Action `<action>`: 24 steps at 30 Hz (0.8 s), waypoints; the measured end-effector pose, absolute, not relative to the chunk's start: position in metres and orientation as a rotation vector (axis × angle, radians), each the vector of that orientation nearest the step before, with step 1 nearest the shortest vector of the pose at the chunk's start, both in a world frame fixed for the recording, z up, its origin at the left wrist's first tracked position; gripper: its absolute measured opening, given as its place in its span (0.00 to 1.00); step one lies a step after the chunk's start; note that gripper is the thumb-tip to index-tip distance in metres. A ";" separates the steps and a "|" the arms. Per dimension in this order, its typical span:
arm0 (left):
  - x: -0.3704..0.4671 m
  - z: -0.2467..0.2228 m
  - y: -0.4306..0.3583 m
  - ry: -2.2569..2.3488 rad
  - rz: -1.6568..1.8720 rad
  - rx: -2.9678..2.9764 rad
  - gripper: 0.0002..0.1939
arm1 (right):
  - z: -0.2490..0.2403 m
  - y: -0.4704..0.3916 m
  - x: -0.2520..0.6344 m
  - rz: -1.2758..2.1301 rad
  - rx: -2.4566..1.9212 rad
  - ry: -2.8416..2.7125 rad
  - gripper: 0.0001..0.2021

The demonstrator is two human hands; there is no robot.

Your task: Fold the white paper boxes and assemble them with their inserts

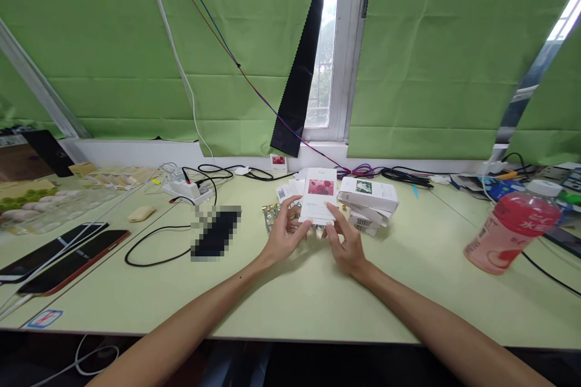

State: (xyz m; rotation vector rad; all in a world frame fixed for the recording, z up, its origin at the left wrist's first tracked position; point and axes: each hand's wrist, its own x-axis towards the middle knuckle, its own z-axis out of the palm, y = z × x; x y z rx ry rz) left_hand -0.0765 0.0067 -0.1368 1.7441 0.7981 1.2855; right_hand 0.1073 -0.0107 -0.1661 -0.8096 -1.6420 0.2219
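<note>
Upright between my hands is a white box (320, 188) with a pink flower picture on its front. My left hand (285, 234) grips its lower left edge, thumb at the bottom front. Around the lower right edge, the fingers of my right hand (347, 243) are closed. White boxes (370, 192), one with a green picture, lie piled just right of the held box. Behind my left hand, shiny metallic-looking small items (270, 215) are partly hidden. A small card (278, 162) with a pink picture leans at the back by the wall.
Phones (72, 260) and cables lie at the left of the pale table (281, 308). A blurred dark device (218, 233) is left of my hands. Behind it sits a power strip (188, 190). A pink bottle (511, 230) stands at the right.
</note>
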 end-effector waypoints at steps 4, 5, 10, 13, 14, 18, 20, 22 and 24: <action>-0.077 -0.135 0.006 0.772 1.270 1.716 0.31 | -0.167 -0.010 0.107 0.232 -0.817 -1.661 0.23; -0.077 -0.135 0.006 0.768 1.265 1.707 0.31 | -0.168 -0.009 0.107 0.235 -0.819 -1.665 0.24; -0.077 -0.135 0.008 0.740 1.258 1.673 0.33 | -0.170 -0.008 0.108 0.251 -0.834 -1.677 0.24; -0.077 -0.136 0.008 0.737 1.263 1.669 0.33 | -0.168 -0.009 0.108 0.256 -0.840 -1.677 0.24; -0.077 -0.135 0.008 0.739 1.265 1.671 0.33 | -0.168 -0.009 0.108 0.257 -0.838 -1.676 0.24; -0.077 -0.133 0.007 0.744 1.257 1.671 0.33 | -0.166 -0.010 0.108 0.263 -0.823 -1.673 0.24; -0.077 -0.132 0.006 0.738 1.253 1.667 0.33 | -0.165 -0.010 0.108 0.267 -0.824 -1.672 0.24; -0.077 -0.132 0.006 0.730 1.255 1.672 0.33 | -0.166 -0.010 0.108 0.270 -0.827 -1.672 0.24; -0.077 -0.132 0.007 0.723 1.252 1.685 0.34 | -0.166 -0.010 0.108 0.271 -0.826 -1.673 0.23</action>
